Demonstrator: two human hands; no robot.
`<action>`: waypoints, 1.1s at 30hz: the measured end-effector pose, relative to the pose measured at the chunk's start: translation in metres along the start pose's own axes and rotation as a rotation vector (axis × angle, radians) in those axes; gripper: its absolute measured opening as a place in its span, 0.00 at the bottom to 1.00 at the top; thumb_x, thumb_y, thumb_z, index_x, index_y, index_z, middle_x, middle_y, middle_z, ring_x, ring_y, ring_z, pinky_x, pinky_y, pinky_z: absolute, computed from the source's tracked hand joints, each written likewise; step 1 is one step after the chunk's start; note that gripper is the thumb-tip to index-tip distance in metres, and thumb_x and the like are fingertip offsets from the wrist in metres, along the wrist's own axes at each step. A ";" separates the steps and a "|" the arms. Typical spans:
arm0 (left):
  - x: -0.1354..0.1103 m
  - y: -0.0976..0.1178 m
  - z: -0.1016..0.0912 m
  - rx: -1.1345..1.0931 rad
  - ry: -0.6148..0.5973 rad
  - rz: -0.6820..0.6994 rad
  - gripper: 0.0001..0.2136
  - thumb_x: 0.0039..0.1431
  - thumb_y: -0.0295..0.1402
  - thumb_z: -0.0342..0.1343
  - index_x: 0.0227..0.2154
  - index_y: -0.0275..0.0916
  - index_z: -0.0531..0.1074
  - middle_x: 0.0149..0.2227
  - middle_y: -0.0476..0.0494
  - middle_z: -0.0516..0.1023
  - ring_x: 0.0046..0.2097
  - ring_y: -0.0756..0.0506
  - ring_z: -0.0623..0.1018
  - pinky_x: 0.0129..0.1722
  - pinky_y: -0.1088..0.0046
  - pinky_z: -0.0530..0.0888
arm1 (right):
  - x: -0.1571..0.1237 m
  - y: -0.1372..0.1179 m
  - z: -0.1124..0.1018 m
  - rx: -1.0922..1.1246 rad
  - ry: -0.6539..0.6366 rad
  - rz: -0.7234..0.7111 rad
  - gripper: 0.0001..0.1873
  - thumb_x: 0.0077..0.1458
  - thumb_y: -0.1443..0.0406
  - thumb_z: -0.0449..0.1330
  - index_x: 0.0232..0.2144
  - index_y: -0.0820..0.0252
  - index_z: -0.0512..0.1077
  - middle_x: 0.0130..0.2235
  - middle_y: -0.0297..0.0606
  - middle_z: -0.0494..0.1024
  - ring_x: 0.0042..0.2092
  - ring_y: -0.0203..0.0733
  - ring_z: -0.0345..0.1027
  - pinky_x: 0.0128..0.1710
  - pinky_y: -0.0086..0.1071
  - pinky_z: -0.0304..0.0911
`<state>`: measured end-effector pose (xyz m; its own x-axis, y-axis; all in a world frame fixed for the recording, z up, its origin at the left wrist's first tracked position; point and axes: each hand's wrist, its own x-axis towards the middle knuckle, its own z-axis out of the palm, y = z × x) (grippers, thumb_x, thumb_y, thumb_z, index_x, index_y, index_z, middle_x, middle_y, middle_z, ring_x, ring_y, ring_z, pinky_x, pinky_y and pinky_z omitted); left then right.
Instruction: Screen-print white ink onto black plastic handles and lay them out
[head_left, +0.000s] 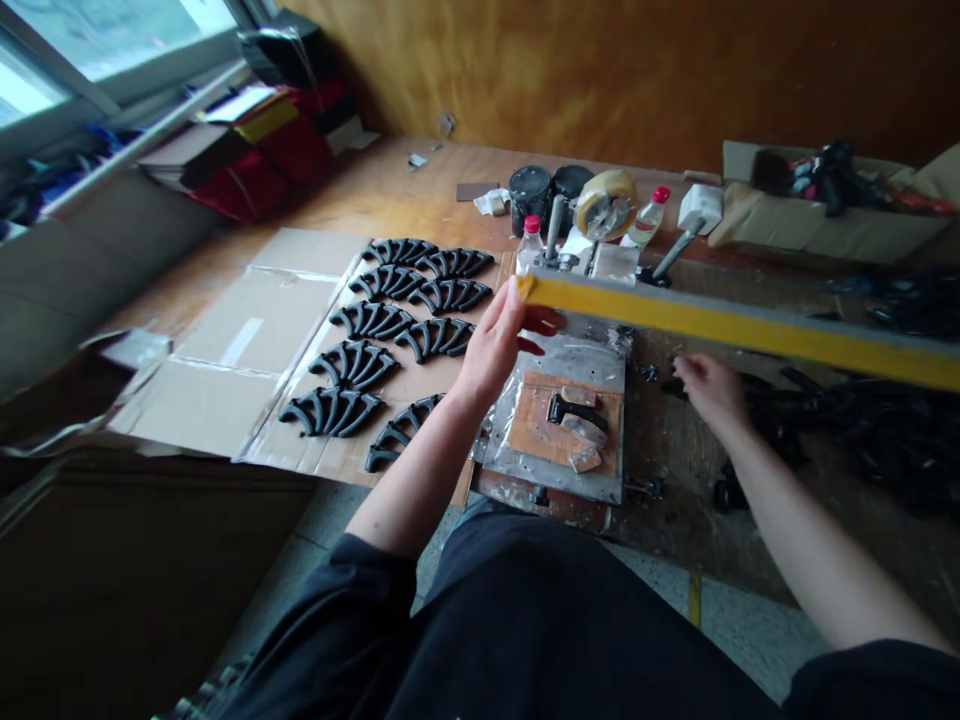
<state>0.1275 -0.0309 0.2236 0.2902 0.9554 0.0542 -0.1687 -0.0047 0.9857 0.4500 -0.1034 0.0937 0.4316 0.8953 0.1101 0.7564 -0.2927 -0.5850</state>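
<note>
Left hand (499,335) at the near-left end of the yellow bar (675,313), with one fingertip against the corner and other fingers curled beneath; a closed grip on that end. From there, bar stretched rightward across the view, above the bench and over the right hand (709,388). Right fingers bent and drawn together, apart from the bar and just beside a heap of black parts (847,425); too small and blurred to tell about anything between the tips. Between both hands, clear of either, a single black handle (579,412) on a brown board (531,425), itself on a metal plate (592,352).

Behind the bar, two dark tubs, one (529,205) in front of the other (574,180), contents impossible to make out. Two red-capped bottles: one (531,240) partly hidden by the bar, another (646,220) farther back. At far right, an open carton (795,228) with black and red items piled inside. Left of the left hand, fanned handles (360,365) in groups on flattened cardboard (225,310).
</note>
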 end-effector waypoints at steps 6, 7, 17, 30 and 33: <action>-0.011 -0.028 0.004 -0.021 0.067 -0.101 0.25 0.63 0.54 0.40 0.47 0.38 0.68 0.37 0.42 0.78 0.36 0.49 0.77 0.30 0.76 0.72 | -0.071 -0.032 0.076 -0.242 -0.309 -0.369 0.12 0.57 0.57 0.56 0.30 0.60 0.70 0.38 0.46 0.74 0.43 0.48 0.67 0.45 0.38 0.60; -0.023 -0.040 0.003 -0.017 0.033 -0.194 0.26 0.62 0.54 0.42 0.47 0.37 0.69 0.37 0.41 0.79 0.36 0.49 0.77 0.30 0.76 0.72 | -0.073 -0.038 0.079 -0.290 -0.330 -0.363 0.10 0.58 0.59 0.55 0.30 0.60 0.68 0.37 0.46 0.74 0.43 0.48 0.67 0.44 0.37 0.60; -0.128 -0.130 -0.015 -0.318 0.274 -0.583 0.25 0.54 0.55 0.53 0.40 0.34 0.70 0.38 0.39 0.76 0.38 0.45 0.76 0.30 0.73 0.74 | -0.123 -0.156 0.097 -0.092 -0.396 -0.710 0.09 0.63 0.62 0.48 0.32 0.57 0.64 0.34 0.44 0.72 0.40 0.50 0.65 0.41 0.41 0.61; -0.184 -0.187 -0.164 0.319 0.896 -0.602 0.20 0.62 0.48 0.46 0.43 0.36 0.71 0.45 0.37 0.76 0.50 0.41 0.73 0.49 0.66 0.69 | -0.095 -0.236 0.227 -0.238 -0.748 -0.761 0.20 0.63 0.56 0.51 0.51 0.59 0.72 0.41 0.45 0.78 0.45 0.49 0.68 0.47 0.40 0.61; -0.174 -0.193 -0.167 0.416 0.861 -0.558 0.17 0.63 0.47 0.46 0.36 0.37 0.70 0.41 0.38 0.75 0.46 0.42 0.73 0.47 0.66 0.68 | -0.096 -0.251 0.247 -0.360 -0.861 -0.635 0.23 0.63 0.51 0.48 0.53 0.53 0.71 0.43 0.46 0.78 0.44 0.49 0.71 0.44 0.39 0.62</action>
<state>-0.0484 -0.1473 -0.0025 -0.5529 0.7393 -0.3844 0.1584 0.5462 0.8226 0.0974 -0.0332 0.0318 -0.4586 0.8094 -0.3669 0.8760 0.3424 -0.3396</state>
